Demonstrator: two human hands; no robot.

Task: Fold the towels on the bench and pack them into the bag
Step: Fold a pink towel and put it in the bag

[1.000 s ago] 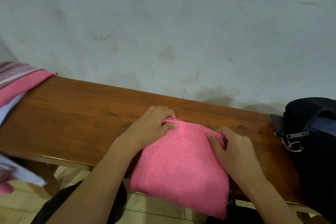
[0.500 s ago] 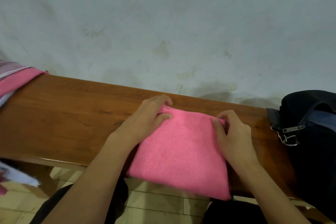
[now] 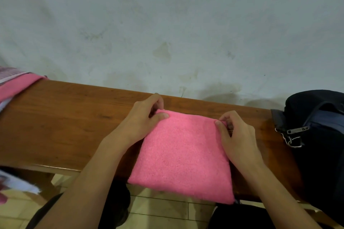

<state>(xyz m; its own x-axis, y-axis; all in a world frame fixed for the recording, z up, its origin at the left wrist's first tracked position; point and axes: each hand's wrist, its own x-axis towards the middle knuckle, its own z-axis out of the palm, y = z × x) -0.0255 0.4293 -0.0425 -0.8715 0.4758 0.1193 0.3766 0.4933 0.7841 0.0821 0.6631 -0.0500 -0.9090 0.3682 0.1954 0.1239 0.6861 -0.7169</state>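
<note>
- At the middle of the wooden surface [image 3: 61,117], a pink towel [image 3: 183,156] lies folded into a rough square, its near edge overhanging the front of the surface.
- Left hand [image 3: 141,122] pinches the far-left corner, thumb on top; right hand [image 3: 236,137] pinches the far-right corner likewise. Both hands are closed on the towel.
- Step in hand, as judged: aligning the far edges of a fold.
- Dark bag [image 3: 316,135] stands at the right end, near the towel but apart from it; whether it is open cannot be told.
- Unfolded towels [image 3: 14,85] wait at the left end.
- Next move likely calls for a final fold or a lift rightward into the bag.
</note>
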